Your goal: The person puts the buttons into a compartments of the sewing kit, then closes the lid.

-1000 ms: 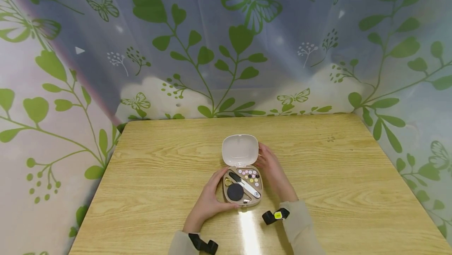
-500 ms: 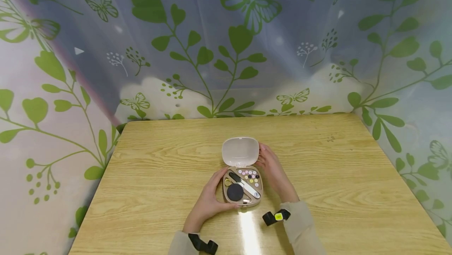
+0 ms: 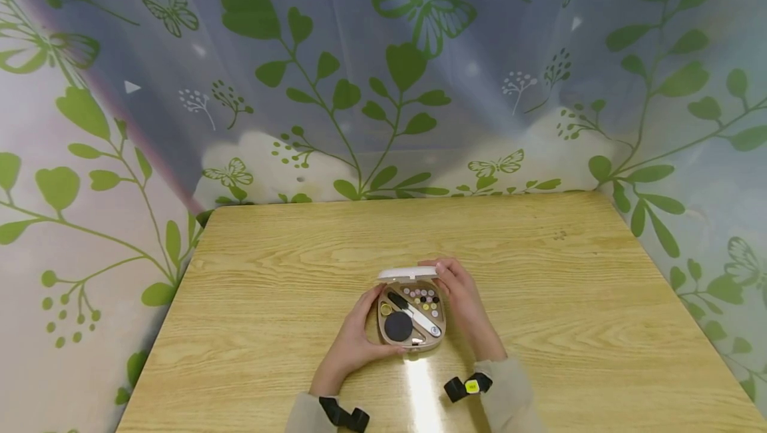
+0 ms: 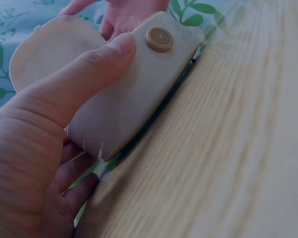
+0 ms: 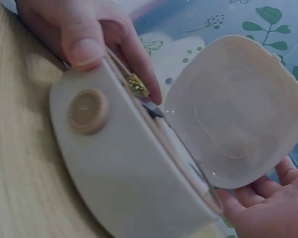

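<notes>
A small beige sewing kit box (image 3: pixel 428 347) stands on the table with its hinged lid (image 3: pixel 407 274) partly lowered at the back. My left hand (image 3: pixel 355 343) grips the box's left side, thumb at the front near a brown button-shaped catch (image 4: pixel 160 38). My right hand (image 3: pixel 469 303) holds the lid's right edge, with fingers behind it; in the right wrist view they show beneath the lid (image 5: pixel 233 109). Inside lie a round black piece (image 3: pixel 398 326), a gold thimble-like piece (image 3: pixel 386 310), a slim dark-and-white tool (image 3: pixel 424 322) and several small coloured buttons (image 3: pixel 426 307).
The wood-grain table (image 3: pixel 287 260) spreads around the box on all sides. Behind it hangs a curtain (image 3: pixel 335 86) printed with leaves and butterflies. Both wrists wear black camera bands (image 3: pixel 344 414).
The lid has swung down towards the box, from standing nearly upright to a low slant. My right hand has shifted with it, its fingers now over the lid. The left hand stays put.
</notes>
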`<state>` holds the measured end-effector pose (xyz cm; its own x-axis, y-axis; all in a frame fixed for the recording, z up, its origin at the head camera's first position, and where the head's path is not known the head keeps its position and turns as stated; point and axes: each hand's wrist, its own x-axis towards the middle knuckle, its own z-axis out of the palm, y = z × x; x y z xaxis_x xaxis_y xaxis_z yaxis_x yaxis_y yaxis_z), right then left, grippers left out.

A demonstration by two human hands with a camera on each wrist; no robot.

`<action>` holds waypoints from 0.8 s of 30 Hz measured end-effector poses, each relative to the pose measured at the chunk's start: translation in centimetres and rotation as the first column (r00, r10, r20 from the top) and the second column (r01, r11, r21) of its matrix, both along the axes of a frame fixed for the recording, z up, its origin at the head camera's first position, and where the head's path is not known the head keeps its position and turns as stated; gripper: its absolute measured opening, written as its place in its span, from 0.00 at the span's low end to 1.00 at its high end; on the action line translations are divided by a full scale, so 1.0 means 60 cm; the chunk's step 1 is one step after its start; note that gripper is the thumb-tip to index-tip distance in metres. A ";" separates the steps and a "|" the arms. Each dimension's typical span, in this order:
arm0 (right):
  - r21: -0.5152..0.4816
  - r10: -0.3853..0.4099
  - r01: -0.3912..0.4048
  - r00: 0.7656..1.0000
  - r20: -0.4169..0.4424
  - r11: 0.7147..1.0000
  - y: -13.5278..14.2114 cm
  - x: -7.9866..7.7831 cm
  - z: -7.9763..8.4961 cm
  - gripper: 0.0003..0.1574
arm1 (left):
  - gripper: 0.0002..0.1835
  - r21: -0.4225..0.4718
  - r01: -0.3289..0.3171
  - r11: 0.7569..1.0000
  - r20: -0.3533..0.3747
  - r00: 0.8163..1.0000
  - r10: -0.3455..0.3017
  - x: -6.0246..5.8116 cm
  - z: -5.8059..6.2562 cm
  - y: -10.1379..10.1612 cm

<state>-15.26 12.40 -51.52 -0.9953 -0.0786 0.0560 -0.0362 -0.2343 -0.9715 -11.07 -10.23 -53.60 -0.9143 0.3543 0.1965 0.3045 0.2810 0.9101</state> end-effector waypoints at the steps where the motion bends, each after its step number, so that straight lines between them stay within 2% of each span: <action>1: 0.007 0.006 -0.006 1.000 -0.006 1.000 0.000 0.002 -0.002 0.10 | 0.60 -0.003 -0.002 1.000 0.004 1.000 0.002 0.001 0.003 0.000; 10: 0.057 0.108 -0.104 0.991 -0.077 0.993 0.020 0.018 -0.028 0.26 | 0.61 -0.002 -0.005 1.000 0.010 1.000 0.005 0.001 0.004 -0.001; 17: 0.058 0.223 -0.221 0.975 -0.019 0.974 0.045 0.030 -0.047 0.34 | 0.67 -0.004 -0.012 1.000 0.041 0.999 0.012 -0.019 -0.062 -0.007; 24: 0.082 0.284 -0.282 0.959 -0.010 0.956 0.066 0.035 -0.068 0.47 | 0.68 -0.051 -0.016 0.999 0.029 0.999 0.017 -0.019 -0.065 -0.008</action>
